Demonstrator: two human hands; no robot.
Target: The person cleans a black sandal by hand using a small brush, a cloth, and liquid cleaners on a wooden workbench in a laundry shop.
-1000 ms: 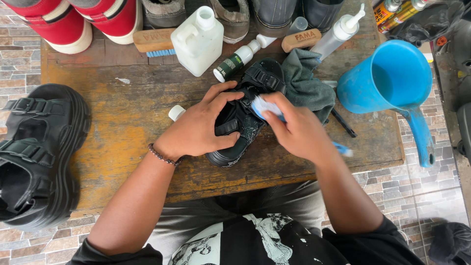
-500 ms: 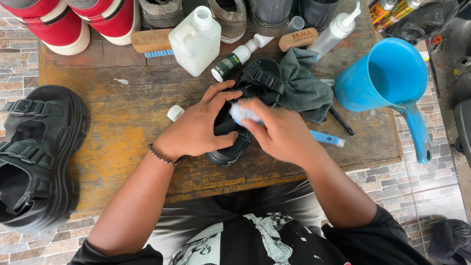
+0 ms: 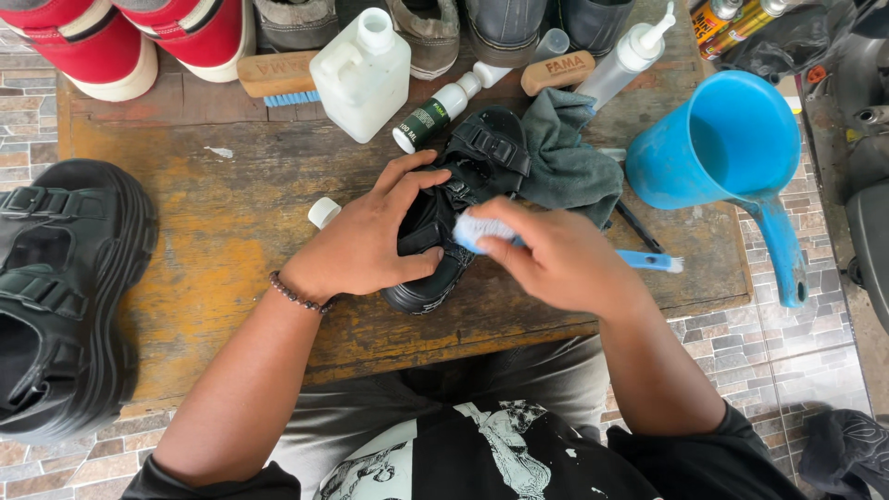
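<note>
Change: my right hand (image 3: 569,264) has drawn back toward me since a moment ago, and the brush's bristle head has slid from the strap end of the black sandal (image 3: 454,218) to its middle.
Meaning: I judge this as one stroke of scrubbing, working down along the upper, with the cleaning mid-way.
Left hand: my left hand (image 3: 370,241) lies spread over the near side of the sandal, fingers half curled and pressing it down, thumb along the sole edge (a steadying hold, not a full clasp).
Right hand: closed around the blue-handled brush (image 3: 648,260), fingers wrapped tight; the handle's tail sticks out to the right, the pale bristles touch the sandal.
Sandal's place: on the worn wooden table (image 3: 213,222), near the middle, heel toward me, its buckle end touching the grey cloth (image 3: 574,162).
Around it: a blue water dipper (image 3: 732,153) to the right, a white jug (image 3: 361,74) and a small green-labelled bottle (image 3: 431,116) behind, a white cap (image 3: 324,212) just left of my wrist.
Off the table: the matching black sandal (image 3: 56,296) sits at the far left.
</note>
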